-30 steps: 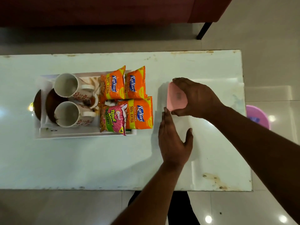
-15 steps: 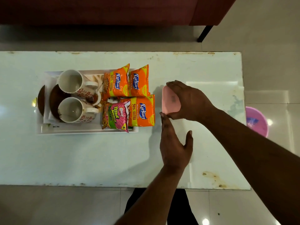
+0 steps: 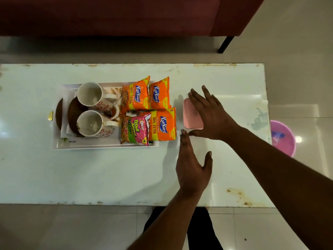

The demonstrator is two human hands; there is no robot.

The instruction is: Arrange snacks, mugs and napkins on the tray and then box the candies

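Observation:
A white tray on the table holds two white mugs with red patterns, brown coasters, a spoon, and several snack packets: orange Kurkure bags and a pink Bingo bag. A closed pink box lies flat on the table just right of the tray. My right hand hovers over the box's right part with fingers spread, not gripping it. My left hand is open, flat above the table just in front of the box.
The white table has a stained patch near its front right corner. A pink bucket stands on the floor to the right. A dark red sofa runs along the far side.
My right hand has set the pink box down flat beside the tray and opened, letting go of it. My left hand has stayed in front of the box.

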